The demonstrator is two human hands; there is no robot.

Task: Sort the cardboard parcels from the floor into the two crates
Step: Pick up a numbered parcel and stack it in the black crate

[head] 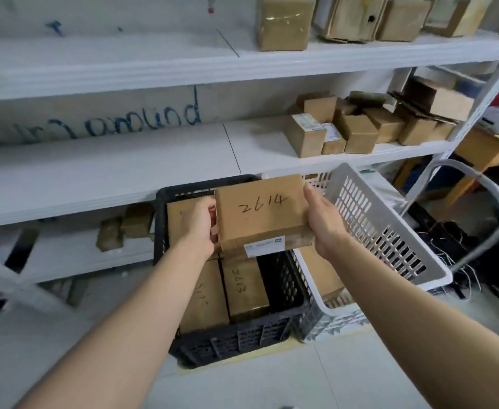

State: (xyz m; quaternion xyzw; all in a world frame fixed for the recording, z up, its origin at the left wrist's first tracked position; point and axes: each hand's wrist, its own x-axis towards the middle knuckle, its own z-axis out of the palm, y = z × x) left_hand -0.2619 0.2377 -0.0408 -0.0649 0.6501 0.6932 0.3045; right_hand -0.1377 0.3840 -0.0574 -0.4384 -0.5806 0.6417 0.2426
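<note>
Several parcels point(201, 296) are already laid in the black crate point(161, 231) below the left hand point(201, 222); parcel 2614 point(260, 214) is gripped between it and the right hand point(325, 222), not yet placed; another parcel point(319, 270) is seen in the white crate point(338, 180) further right.

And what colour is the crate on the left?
The left crate is black, clearest in the head view.

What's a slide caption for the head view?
Left hand and right hand hold a cardboard parcel marked 2614 over the black crate, beside the white crate.
</note>
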